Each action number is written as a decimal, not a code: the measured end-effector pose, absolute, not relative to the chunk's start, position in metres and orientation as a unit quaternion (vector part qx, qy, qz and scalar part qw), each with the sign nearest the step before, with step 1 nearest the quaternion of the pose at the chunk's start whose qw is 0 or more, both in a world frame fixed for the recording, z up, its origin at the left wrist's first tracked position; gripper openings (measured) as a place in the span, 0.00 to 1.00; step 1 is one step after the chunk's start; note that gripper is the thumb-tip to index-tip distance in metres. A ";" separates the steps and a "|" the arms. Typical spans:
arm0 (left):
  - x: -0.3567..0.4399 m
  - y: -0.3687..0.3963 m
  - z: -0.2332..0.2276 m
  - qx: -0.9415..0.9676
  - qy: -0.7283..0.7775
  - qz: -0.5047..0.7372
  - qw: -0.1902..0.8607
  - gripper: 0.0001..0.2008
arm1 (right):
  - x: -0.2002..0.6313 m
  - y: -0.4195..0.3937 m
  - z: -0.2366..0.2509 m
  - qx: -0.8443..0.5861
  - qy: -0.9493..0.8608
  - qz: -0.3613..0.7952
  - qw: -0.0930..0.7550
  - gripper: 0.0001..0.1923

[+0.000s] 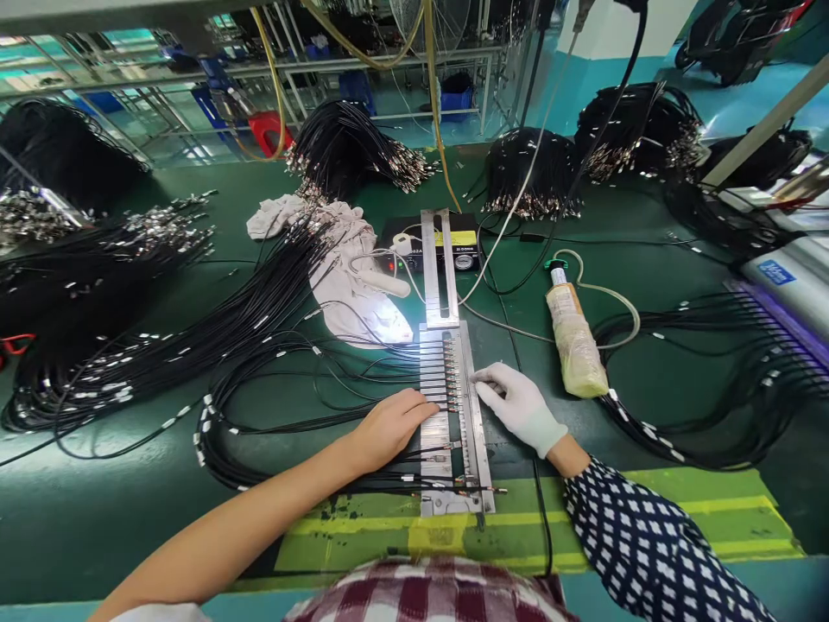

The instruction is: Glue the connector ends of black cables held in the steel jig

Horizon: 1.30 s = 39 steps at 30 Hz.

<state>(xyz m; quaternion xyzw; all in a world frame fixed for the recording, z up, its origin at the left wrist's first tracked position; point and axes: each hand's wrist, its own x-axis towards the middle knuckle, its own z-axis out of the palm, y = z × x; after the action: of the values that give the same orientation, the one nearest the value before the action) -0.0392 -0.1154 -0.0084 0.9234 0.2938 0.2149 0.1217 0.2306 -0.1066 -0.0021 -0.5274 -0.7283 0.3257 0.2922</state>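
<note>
A slotted metal fixture lies on the bench in front of me, with several black cables set side by side in its slots. The cables' stripped, metal-tipped ends line up along its right rail. My left hand, bare, reaches over the fixture from the left. Its fingers are closed together on a black cable at the slots, and the hand covers part of the row. My right hand wears a white glove and rests against the rail's right side. Its fingertips are drawn together there; what they hold, if anything, is hidden.
Behind the fixture sits a black control box. A wrapped bottle with a thin tube lies to the right. A white cloth and a large cable bundle occupy the left. More bundles line the far edge.
</note>
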 end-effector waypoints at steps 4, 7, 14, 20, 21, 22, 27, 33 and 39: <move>-0.039 -0.118 -0.008 0.936 0.283 0.193 0.082 0.16 | 0.231 -0.106 -0.004 -0.528 -0.727 0.328 0.290 0.09; -0.042 -0.123 -0.007 0.935 0.302 0.184 0.024 0.16 | 0.231 -0.106 -0.005 -0.525 -0.730 0.326 0.293 0.10; -0.046 -0.134 -0.007 0.931 0.333 0.148 0.033 0.19 | 0.230 -0.104 -0.004 -0.529 -0.730 0.316 0.296 0.09; -0.047 -0.155 0.013 0.867 0.409 0.139 0.249 0.12 | 0.227 -0.124 -0.002 -0.522 -0.730 0.309 0.314 0.09; -0.047 -0.160 0.017 0.849 0.427 0.130 0.282 0.10 | 0.227 -0.128 -0.003 -0.519 -0.734 0.306 0.314 0.09; -0.047 -0.164 0.019 0.833 0.442 0.121 0.309 0.09 | 0.227 -0.132 -0.003 -0.517 -0.738 0.302 0.311 0.09; -0.046 -0.167 0.027 0.783 0.472 0.129 0.383 0.02 | 0.228 -0.135 -0.006 -0.528 -0.726 0.310 0.313 0.09; -0.046 -0.151 0.017 0.843 0.413 0.190 0.287 0.11 | 0.227 -0.132 -0.002 -0.535 -0.726 0.307 0.304 0.09; -0.044 -0.139 0.007 0.923 0.342 0.143 0.106 0.17 | 0.227 -0.133 -0.001 -0.536 -0.726 0.309 0.301 0.08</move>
<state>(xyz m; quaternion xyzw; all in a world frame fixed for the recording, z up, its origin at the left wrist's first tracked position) -0.0436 -0.1390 0.0072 0.9227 0.3421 0.1427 0.1061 0.2271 -0.1330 -0.0012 -0.5362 -0.7258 0.3087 0.3008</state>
